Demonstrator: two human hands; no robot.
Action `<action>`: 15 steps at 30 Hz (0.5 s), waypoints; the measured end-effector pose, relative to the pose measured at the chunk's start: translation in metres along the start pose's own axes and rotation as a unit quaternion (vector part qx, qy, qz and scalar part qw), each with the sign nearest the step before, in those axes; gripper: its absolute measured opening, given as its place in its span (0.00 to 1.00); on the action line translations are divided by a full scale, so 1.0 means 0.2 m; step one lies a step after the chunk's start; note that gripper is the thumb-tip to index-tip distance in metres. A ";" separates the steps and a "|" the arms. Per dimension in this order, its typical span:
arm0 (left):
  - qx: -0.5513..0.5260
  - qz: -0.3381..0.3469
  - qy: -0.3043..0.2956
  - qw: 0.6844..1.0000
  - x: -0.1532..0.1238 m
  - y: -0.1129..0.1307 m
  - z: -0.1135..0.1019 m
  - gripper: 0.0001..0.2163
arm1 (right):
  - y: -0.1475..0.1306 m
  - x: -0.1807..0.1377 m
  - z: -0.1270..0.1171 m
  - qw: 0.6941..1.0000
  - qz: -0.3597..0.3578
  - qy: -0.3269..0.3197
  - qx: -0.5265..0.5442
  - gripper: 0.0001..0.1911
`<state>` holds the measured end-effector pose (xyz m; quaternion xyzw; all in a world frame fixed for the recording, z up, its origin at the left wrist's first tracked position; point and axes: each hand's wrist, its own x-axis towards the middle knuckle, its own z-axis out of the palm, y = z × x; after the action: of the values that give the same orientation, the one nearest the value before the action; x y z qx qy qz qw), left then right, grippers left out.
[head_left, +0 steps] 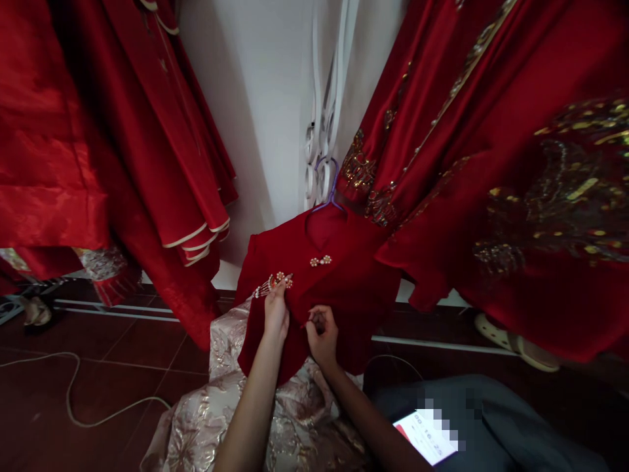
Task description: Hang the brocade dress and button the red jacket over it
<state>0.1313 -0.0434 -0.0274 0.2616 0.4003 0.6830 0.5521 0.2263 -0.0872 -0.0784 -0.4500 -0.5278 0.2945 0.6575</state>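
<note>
A red velvety top (pixel 344 301) hangs from a purple hanger (pixel 333 190) in front of me. On its chest sits a beaded flower clasp (pixel 321 261). My left hand (pixel 276 313) is closed at the left of the front, with thumb and fingertips pinching a beaded ornament (pixel 265 287) that has a dangling pearl fringe. To the right and a little lower, my right hand (pixel 323 333) is held close to the fabric, fingers curled into a pinch. Whatever may be between those fingertips is too small to make out.
Red garments with pale trim (pixel 196 229) hang at left, and sequined red garments (pixel 432 124) at right. White straps (pixel 322 111) hang on the wall. Shiny pale brocade (pixel 196 426) lies below my arms. A lit phone (pixel 422 436) rests at lower right; a cable (pixel 78 393) crosses the floor.
</note>
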 end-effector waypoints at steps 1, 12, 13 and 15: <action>-0.017 -0.003 0.005 1.000 -0.01 0.00 0.01 0.11 | 0.00 0.00 0.00 1.000 0.002 -0.003 -0.002 0.11; -0.032 0.020 0.023 0.999 0.01 -0.03 0.00 0.12 | 0.02 0.00 0.00 1.000 0.014 -0.014 0.014 0.11; -0.024 0.026 0.027 0.999 0.02 -0.03 0.00 0.12 | 0.02 0.00 0.00 1.000 0.014 -0.016 0.011 0.11; -0.006 0.038 0.036 0.999 0.02 -0.03 0.00 0.11 | 0.02 0.00 0.00 1.000 0.016 -0.016 0.006 0.11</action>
<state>0.1333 -0.0393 -0.0331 0.2488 0.4058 0.7149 0.5122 0.2266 -0.0850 -0.0809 -0.4494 -0.5296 0.3151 0.6467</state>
